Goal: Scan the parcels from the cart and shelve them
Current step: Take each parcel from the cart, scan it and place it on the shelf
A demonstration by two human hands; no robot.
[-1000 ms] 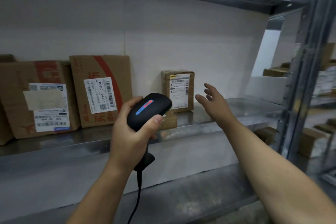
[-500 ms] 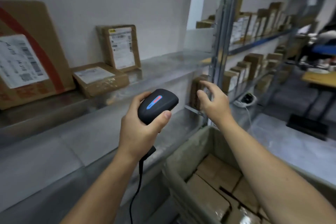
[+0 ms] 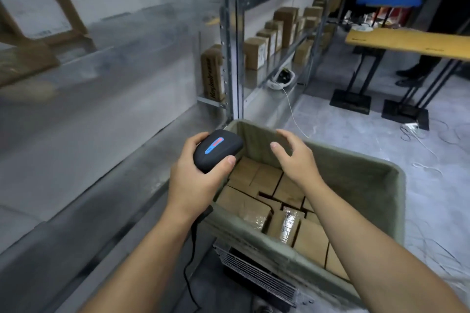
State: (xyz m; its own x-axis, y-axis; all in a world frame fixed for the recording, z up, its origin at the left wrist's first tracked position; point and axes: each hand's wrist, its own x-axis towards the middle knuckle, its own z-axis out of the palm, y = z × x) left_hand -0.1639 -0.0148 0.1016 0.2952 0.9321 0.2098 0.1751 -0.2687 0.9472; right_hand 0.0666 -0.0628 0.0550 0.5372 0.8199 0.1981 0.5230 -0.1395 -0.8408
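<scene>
Parcels of brown cardboard point(image 3: 264, 180) lay packed in the olive fabric cart point(image 3: 376, 185) at lower centre of the frame. Above them hovered the right hand point(image 3: 296, 160), its grip apart and empty. The left hand point(image 3: 195, 185), grip clamped, held the black corded scanner point(image 3: 218, 151) beside grey metal shelving point(image 3: 230, 33).

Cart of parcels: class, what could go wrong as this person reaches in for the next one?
The parcels sit tightly packed in the cart, and only the right hand is free, so one could slip on lifting. The scanner in the left hand trails a cable past the cart's rim, which might snag.
</scene>
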